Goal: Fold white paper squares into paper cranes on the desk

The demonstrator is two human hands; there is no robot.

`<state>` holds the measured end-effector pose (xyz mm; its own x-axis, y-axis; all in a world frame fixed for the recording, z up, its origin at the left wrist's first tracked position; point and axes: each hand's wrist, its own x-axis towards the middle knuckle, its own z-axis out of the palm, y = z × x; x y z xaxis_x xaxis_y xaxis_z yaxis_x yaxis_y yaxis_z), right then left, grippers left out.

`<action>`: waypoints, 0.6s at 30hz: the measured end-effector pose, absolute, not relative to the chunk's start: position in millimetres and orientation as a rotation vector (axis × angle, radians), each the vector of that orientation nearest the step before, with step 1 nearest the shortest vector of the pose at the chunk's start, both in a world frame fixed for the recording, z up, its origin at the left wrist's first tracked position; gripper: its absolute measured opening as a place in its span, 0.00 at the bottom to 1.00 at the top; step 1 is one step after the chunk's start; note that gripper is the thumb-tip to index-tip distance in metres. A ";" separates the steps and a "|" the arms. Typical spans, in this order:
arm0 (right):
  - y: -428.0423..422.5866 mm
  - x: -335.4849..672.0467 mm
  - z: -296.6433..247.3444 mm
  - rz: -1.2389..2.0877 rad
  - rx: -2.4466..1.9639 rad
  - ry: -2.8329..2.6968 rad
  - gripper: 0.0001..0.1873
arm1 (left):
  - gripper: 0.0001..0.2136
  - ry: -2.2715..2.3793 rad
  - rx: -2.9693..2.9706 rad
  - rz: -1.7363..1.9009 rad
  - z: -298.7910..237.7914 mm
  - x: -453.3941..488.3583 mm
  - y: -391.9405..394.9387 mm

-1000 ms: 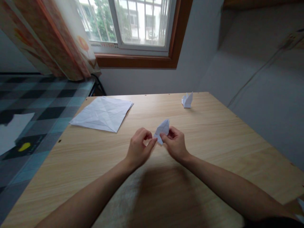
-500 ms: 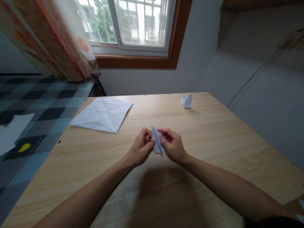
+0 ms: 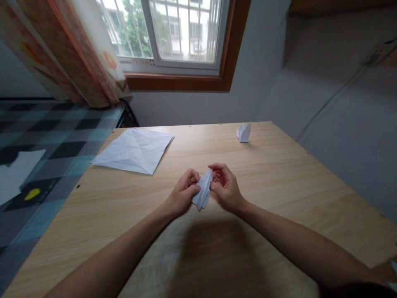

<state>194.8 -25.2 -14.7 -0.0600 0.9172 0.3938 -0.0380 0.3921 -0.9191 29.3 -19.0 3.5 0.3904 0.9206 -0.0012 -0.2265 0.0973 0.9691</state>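
Observation:
Above the middle of the table, a small piece of folded white paper (image 3: pixel 203 190) is held between my two hands. It has several layers, its narrow end pointing up and right and its wider end toward me. My left hand (image 3: pixel 184 192) pinches its left side, thumb on top and fingers curled beneath. On the right edge, the thumb of my right hand (image 3: pixel 226 188) touches the paper, while the curved index finger is at the upper tip. The other right fingers are bent and partly hidden.
A stack of creased white paper sheets (image 3: pixel 133 151) lies at the table's back left. Toward the back right stands a folded paper figure (image 3: pixel 244 133). Left of the wooden table (image 3: pixel 294 182) is a checked cloth surface (image 3: pixel 65 149) with a loose white sheet (image 3: pixel 25 169) on it.
The folded paper has turned, its narrow end swinging from upper left to upper right. My right thumb has moved from the paper's face to its right edge, and the right fingers have opened somewhat.

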 end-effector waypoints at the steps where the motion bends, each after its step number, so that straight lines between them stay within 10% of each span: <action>1: -25.1 194.5 -14.5 0.964 -0.867 -1.387 0.20 | 0.12 0.780 1.166 0.994 3.8 29.5 -19.0; 18: -20.8 194.2 -13.4 1.052 -0.921 -1.326 0.13 | 0.10 0.831 1.199 1.032 2.2 29.1 -18.2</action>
<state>194.2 -20.8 -13.4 -0.0409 0.9551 0.2933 -0.0679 0.2903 -0.9545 29.1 -18.2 2.2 0.3324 0.9430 0.0166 -0.1850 0.0480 0.9816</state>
